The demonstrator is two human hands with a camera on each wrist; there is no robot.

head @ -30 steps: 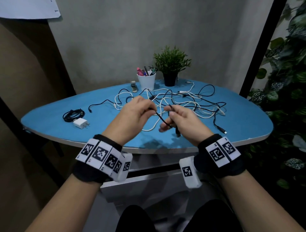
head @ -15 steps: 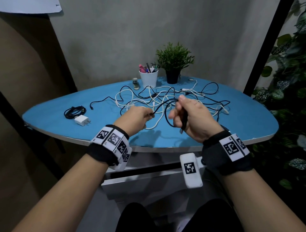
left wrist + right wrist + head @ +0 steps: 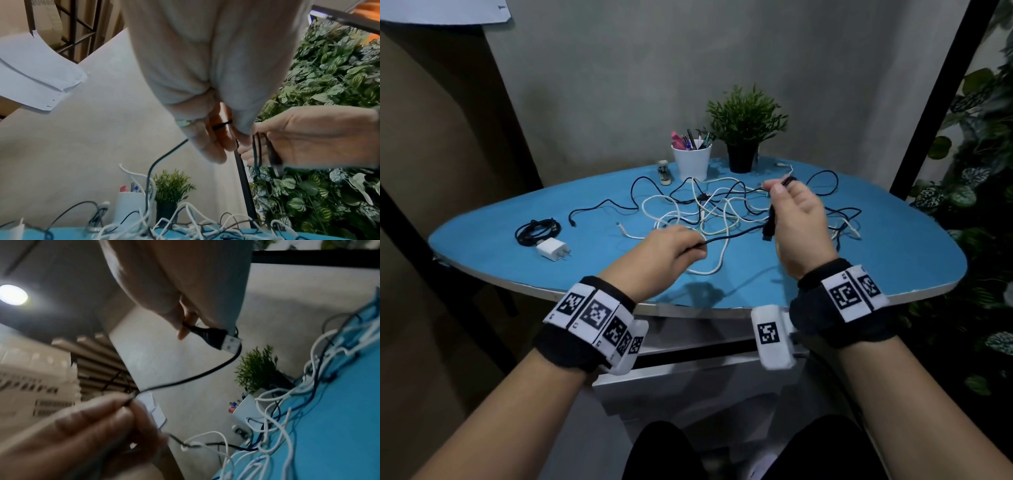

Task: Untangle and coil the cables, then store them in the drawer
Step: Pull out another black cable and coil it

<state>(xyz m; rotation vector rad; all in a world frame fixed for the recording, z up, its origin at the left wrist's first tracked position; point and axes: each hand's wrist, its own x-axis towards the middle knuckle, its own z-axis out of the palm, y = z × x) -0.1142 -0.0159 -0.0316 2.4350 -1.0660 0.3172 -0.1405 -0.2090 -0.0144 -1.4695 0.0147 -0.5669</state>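
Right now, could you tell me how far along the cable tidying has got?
Done: one coiled black cable lies beside the white charger. In hand: the right hand holds a black cable near its USB plug while the left hand pinches it further along. Left: the tangle on the blue table; nothing shows as stored.

On the table (image 3: 893,260) we see the tangled cables (image 3: 709,209) in the middle, the pen cup (image 3: 692,161) and potted plant (image 3: 743,137) behind them, side by side. A coiled cable (image 3: 534,231) and charger (image 3: 552,249) lie far left, touching each other.
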